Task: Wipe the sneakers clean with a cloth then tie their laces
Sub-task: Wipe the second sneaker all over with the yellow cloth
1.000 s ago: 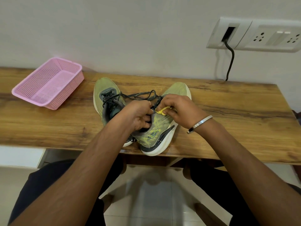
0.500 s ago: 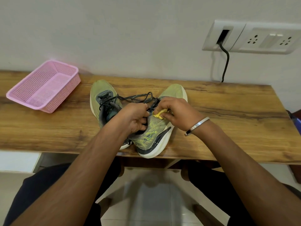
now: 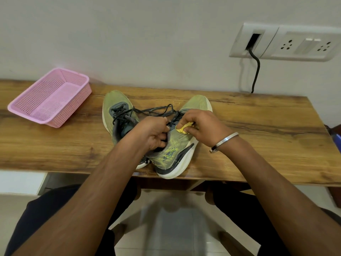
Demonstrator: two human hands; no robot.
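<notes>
Nearest the camera, two bare forearms reach out over dark trousers and a pale tiled floor to the front edge of a wooden table (image 3: 258, 145). The right sneaker (image 3: 177, 154), yellow-green with a thick white sole, lies with its heel at the table's near edge and its toe angled away to the right. The left hand (image 3: 151, 133) grips this shoe at the collar, fingers curled into the opening by the tongue. The right hand (image 3: 201, 126), with a metal bangle (image 3: 224, 142) on its wrist, has its fingers bunched around a small yellow cloth (image 3: 183, 128), pressing it on the shoe's upper beside the eyelets. Just beside it to the left stands the left sneaker (image 3: 115, 106), partly hidden by the left wrist, toe pointing away. Dark laces (image 3: 155, 109) lie loose and untied, trailing between the two shoes. Farther left, well apart from them, sits a pink mesh basket (image 3: 73, 100). On the wall behind, a white switchboard (image 3: 302, 43) has a black cable (image 3: 256, 71) hanging down behind the table.
</notes>
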